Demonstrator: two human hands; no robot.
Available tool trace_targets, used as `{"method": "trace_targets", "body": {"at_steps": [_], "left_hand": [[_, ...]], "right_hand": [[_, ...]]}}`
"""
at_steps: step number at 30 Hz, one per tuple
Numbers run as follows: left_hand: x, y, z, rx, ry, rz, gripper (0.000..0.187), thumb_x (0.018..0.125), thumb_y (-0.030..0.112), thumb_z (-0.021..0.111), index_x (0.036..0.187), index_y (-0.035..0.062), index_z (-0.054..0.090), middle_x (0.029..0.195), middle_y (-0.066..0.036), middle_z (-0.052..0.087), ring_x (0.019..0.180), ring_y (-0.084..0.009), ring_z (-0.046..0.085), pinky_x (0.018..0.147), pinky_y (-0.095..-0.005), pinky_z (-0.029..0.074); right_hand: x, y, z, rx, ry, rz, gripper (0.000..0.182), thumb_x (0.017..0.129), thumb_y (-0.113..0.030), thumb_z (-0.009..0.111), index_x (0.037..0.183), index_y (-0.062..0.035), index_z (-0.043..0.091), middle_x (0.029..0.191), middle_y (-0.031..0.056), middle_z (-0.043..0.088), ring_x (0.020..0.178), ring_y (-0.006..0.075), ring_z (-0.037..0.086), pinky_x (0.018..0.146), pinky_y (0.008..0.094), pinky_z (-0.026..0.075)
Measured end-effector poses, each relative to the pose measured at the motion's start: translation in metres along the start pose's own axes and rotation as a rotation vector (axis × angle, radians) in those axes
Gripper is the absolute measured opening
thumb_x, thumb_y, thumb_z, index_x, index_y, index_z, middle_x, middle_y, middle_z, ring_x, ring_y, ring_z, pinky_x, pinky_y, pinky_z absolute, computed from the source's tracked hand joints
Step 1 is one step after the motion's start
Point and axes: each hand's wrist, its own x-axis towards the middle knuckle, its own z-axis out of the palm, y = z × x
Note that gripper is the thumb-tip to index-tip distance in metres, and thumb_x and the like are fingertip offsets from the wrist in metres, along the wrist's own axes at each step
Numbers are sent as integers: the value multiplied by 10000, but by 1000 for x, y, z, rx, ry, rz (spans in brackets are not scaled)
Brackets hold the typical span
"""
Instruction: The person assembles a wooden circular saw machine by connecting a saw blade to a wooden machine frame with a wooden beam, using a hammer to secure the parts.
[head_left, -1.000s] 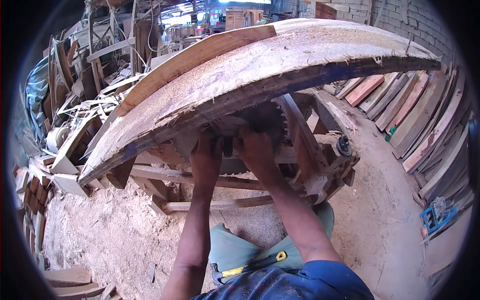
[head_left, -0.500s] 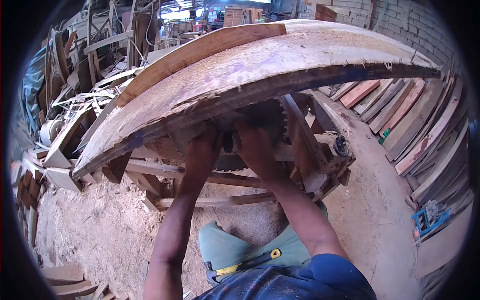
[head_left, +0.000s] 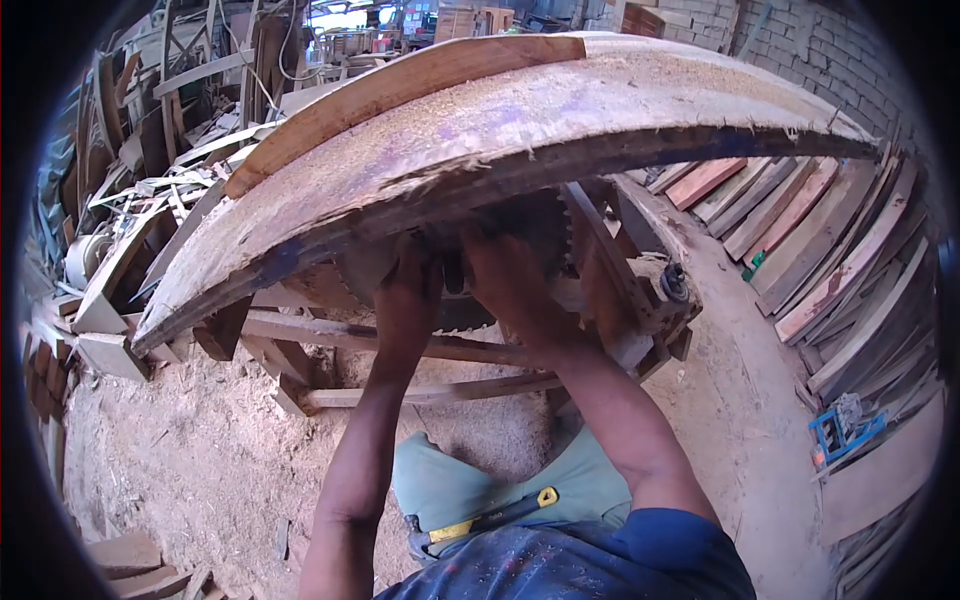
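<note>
Below a worn wooden saw table top [head_left: 600, 100], a large circular saw blade [head_left: 553, 240] shows its toothed rim at the right and bottom. My left hand [head_left: 408, 293] reaches in front of the blade, left of a dark shaft end [head_left: 453, 270]. Close by on the shaft's other side is my right hand [head_left: 503, 275]. Both hands have curled fingers near the middle of the blade. Shadow under the table hides the fingertips and whatever they grip.
A curved wooden strip [head_left: 400, 95] lies on the table top. Wooden rails [head_left: 430, 390] of the stand cross below the blade. A hammer [head_left: 480, 522] rests across my lap. Stacked planks [head_left: 800, 230] line the right side, and scrap wood [head_left: 170, 195] is piled at the left.
The view has shifted slightly, so the table and stand sit a little higher and farther left. Both hands stay by the blade's middle, with only small finger movement.
</note>
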Motion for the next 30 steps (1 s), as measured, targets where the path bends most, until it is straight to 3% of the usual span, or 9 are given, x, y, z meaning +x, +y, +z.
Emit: {"method": "trace_targets", "body": {"at_steps": [6,12,15,17,20,23,27,29,30], "left_hand": [[6,15,-11,71,-108,-75,166,1002,137,743,1141,89,665,852,-207,767,824,-449,775,659,-550,610],[17,8,-18,77,-176,-49,244,1019,167,734,1245,75,718,874,-234,767,870,-462,771,682,-516,620],[11,4,-16,144,-168,-13,193,1017,179,724,1177,72,737,865,-217,773,820,-432,783,683,-531,621],[5,-14,-11,197,-184,87,193,1037,175,702,1189,61,734,894,-227,773,821,-436,782,679,-533,612],[8,-13,-6,148,-125,207,189,1078,175,653,1212,65,728,969,-238,776,852,-441,778,671,-540,590],[7,-8,-7,229,-181,57,193,1093,195,647,1226,79,726,980,-225,783,858,-437,780,676,-535,587],[8,-10,-7,192,-153,162,201,1093,223,664,1239,99,725,954,-212,787,844,-431,785,664,-534,582],[9,-5,-8,185,-131,150,194,1087,234,678,1223,106,731,946,-211,786,846,-425,789,662,-532,582],[11,-3,-8,186,-154,114,182,1082,234,686,1203,108,736,947,-212,785,848,-419,790,666,-528,583]], "right_hand": [[7,11,4,17,-35,-38,331,912,-64,707,1234,-58,631,958,252,768,909,482,773,771,602,638],[10,20,12,170,166,-208,228,971,-78,645,1197,-61,663,927,278,754,868,483,762,758,589,634],[1,9,8,259,-11,78,326,948,-84,683,1273,-84,665,1058,256,765,989,497,734,868,636,592],[-5,22,29,138,42,27,330,956,-87,657,1285,-98,664,1044,250,772,946,495,748,815,631,600],[-12,12,26,240,205,-6,316,969,-90,636,1284,-80,642,962,238,766,914,496,753,765,621,602],[-11,5,23,285,217,49,266,981,-87,628,1246,-70,644,948,217,763,898,499,749,740,600,604],[-38,0,25,275,365,-67,171,1003,-117,664,1164,-61,659,920,188,764,853,489,753,675,573,597],[-76,-26,-39,373,230,3,148,986,-159,759,1073,-52,705,892,158,760,801,424,765,667,536,605],[-97,-29,-72,334,351,45,138,972,-169,789,1034,-63,726,874,156,757,766,376,764,670,506,611]]}}
